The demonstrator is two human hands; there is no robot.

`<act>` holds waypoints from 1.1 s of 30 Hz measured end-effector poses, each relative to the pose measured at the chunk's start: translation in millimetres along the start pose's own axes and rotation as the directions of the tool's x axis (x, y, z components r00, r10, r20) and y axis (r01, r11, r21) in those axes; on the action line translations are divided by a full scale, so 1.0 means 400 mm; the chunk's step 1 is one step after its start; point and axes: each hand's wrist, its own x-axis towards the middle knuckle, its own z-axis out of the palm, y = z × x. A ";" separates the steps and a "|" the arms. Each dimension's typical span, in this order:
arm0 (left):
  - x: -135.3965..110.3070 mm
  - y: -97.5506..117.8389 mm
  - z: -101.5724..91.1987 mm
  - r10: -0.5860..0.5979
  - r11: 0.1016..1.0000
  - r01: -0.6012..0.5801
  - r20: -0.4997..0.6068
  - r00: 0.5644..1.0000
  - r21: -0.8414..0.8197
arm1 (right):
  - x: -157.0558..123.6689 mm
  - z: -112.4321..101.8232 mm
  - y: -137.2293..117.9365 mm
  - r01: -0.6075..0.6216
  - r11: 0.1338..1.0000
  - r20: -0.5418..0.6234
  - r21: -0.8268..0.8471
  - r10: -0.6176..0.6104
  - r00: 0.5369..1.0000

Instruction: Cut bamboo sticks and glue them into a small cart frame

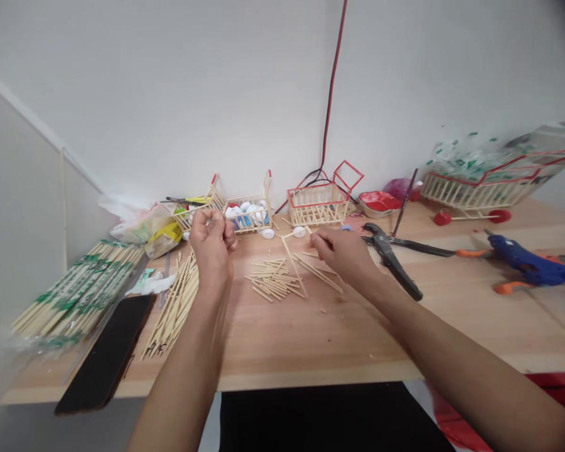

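Observation:
My left hand [211,242] is raised over the back of the table with its fingers curled closed; whatever is in them, if anything, is hidden. Closed too, my right hand [341,251] hovers right of the middle, thumb and fingertips pressed together beside a tiny stick end. Between the hands lies a pile of short cut sticks [275,287]. Longer wooden sticks [322,276] rest below my right fingertips. Behind stand a small stick-built cart [317,204] with red edges and another cart [249,220] filled with white and blue bits.
Pliers [390,254] and a blue glue gun [522,260] lie on the right. A larger cart [475,188] and a red paint dish [379,204] stand behind them. On the left are packed chopsticks [82,289], loose chopsticks [174,301] and a black phone [108,351].

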 end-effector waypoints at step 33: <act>0.010 -0.030 -0.006 -0.306 0.950 0.311 0.107 0.946 -0.034 | 0.004 -0.019 -0.005 0.011 0.995 -0.102 0.100 -0.001 0.995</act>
